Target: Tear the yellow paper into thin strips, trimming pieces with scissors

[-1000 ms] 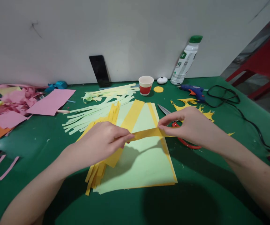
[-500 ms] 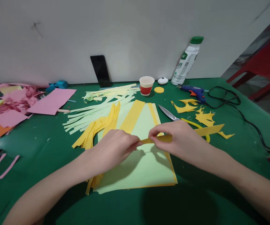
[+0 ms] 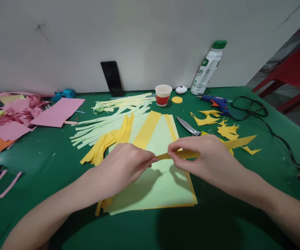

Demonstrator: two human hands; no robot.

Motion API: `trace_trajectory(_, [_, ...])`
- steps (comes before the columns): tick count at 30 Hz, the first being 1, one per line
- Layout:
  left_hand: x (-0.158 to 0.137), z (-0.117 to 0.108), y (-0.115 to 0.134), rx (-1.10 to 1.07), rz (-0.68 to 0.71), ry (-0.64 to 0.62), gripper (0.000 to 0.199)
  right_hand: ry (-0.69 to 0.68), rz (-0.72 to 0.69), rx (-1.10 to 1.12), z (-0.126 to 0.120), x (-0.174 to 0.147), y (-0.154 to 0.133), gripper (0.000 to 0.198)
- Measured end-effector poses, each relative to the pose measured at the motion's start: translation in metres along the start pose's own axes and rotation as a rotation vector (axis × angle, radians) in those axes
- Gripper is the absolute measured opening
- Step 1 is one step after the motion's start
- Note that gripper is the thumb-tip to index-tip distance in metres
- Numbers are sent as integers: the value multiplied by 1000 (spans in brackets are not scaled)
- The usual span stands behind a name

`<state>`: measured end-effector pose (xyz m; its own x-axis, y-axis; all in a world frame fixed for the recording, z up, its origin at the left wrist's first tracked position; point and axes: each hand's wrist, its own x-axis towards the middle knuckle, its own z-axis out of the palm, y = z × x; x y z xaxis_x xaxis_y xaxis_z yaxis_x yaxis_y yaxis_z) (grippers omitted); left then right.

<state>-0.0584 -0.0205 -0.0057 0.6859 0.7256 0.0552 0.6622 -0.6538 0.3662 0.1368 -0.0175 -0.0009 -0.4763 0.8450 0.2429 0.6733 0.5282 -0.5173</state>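
A yellow paper strip [image 3: 188, 155] is stretched between my two hands, above a stack of pale green paper [image 3: 150, 194]. My left hand [image 3: 130, 161] pinches its left end, and that fingertip grip is partly hidden. Thumb and forefinger of my right hand [image 3: 204, 152] are closed on the strip farther along; its free end sticks out past the wrist. Beneath, a wide yellow band [image 3: 148, 129] lies on the green stack. Cut yellow strips [image 3: 104, 144] lie left of it. The scissors [image 3: 188, 125] rest just beyond my right hand, their yellow handles mostly covered.
Pale green strips [image 3: 98, 128] spread at the back left, near a leaning phone [image 3: 112, 78]. A paper cup [image 3: 163, 95], a bottle [image 3: 208, 69] and a blue glue gun [image 3: 216, 103] with a black cord stand or lie behind. Pink paper [image 3: 58, 113] covers the left.
My right hand has slid slightly right, away from my left hand, and the strip's free end has shifted right and up a little. My left hand is nearly still.
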Motion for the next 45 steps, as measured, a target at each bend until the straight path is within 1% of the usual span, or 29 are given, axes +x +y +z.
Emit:
trace_trajectory(6, [-5,-18,-6,95,-45,36,36,49,91,74,-17,4,12,17])
trace_trajectory(9, [-10,-24,-12,96,-76,34,36,71,136,9,-22,5,18,15])
trace_trajectory(11, [-13,-26,-16,89,-101,3,36,64,148,-28,-25,5,20,15])
trace_trajectory(14, [-13,-27,-16,100,-137,-64,33,72,85,-37,-26,5,19,15])
trace_trajectory(15, [-11,-26,-14,108,-148,-70,31,78,52,-41,-25,5,18,16])
trace_trajectory(18, [-3,-17,-7,103,-155,-40,27,91,-23,-49,-19,4,15,17])
trace_trajectory(22, [5,1,0,57,-100,-31,30,110,-74,-33,-8,3,12,14])
trace_trajectory(25, [6,10,1,56,-79,-9,30,87,-114,21,1,2,10,13])
trace_trajectory(29, [6,16,0,69,-52,17,36,93,-214,59,11,-3,6,11])
trace_trajectory(33, [5,16,2,55,-12,33,36,143,-265,-7,16,-6,4,11])
trace_trajectory(36, [3,11,4,44,-22,29,31,150,-237,-45,12,-6,3,13])
trace_trajectory(41, [-3,-6,3,67,-56,71,28,184,-159,-70,-5,-1,6,14])
trace_trajectory(45, [-6,-20,0,110,-133,72,29,199,-62,-103,-20,4,17,13])
